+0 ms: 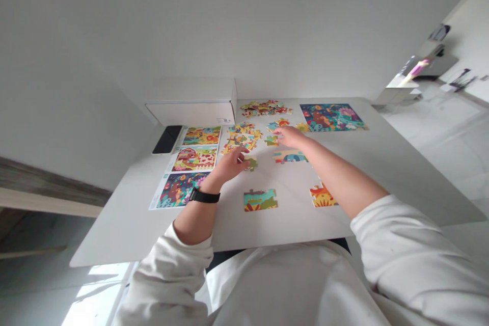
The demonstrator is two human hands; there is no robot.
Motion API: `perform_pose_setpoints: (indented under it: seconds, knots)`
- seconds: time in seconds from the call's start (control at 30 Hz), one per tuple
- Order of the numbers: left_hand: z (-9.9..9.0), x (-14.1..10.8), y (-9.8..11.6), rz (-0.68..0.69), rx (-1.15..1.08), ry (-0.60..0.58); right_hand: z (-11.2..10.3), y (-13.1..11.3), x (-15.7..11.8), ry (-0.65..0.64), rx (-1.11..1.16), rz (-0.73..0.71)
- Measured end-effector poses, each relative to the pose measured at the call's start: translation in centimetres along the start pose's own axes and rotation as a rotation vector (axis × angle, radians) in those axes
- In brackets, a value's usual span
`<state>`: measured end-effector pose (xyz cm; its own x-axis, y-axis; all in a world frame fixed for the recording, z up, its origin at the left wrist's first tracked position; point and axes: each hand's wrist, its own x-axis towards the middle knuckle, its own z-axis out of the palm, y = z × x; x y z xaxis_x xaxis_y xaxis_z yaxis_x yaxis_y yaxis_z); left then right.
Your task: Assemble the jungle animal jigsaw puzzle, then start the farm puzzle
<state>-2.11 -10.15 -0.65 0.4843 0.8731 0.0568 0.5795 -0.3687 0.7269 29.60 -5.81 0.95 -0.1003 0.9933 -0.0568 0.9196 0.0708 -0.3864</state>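
Note:
My left hand is curled, its thumb and fingertips closed at the edge of a green puzzle piece on the table. Farther right, my right hand has its fingers bent together at a puzzle piece with green and yellow; the fingertips partly hide what they grip. Loose pieces in blue and orange lie just beyond it. Below the hands are a joined crocodile section, a blue animal section and an orange section partly covered by my right forearm.
A pile of yellowish pieces and a reddish pile lie farther back. An assembled dark puzzle is at the back right. On the left are a picture sheet, a phone and a white box against the wall.

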Motion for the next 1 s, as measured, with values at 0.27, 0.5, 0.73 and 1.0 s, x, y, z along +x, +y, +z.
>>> perform_pose_setpoints:
  seconds: [0.27, 0.5, 0.73, 1.0]
  knots:
    - [-0.4, -0.9, -0.6, 0.136, 0.341, 0.176, 1.1, -0.5, 1.0, -0.005, -0.092, -0.066]
    - [0.0, -0.6, -0.4, 0.171, 0.317, 0.196, 1.4, 0.0, 1.2, 0.090, -0.002, -0.075]
    - [0.5, -0.1, -0.3, 0.198, 0.186, 0.240, 0.3, 1.1, -2.4, 0.201, 0.745, 0.012]
    - [1.3, 0.3, 4.9, 0.191, -0.316, 0.256, -3.0, 2.3, -12.6, 0.085, 1.303, -0.003]
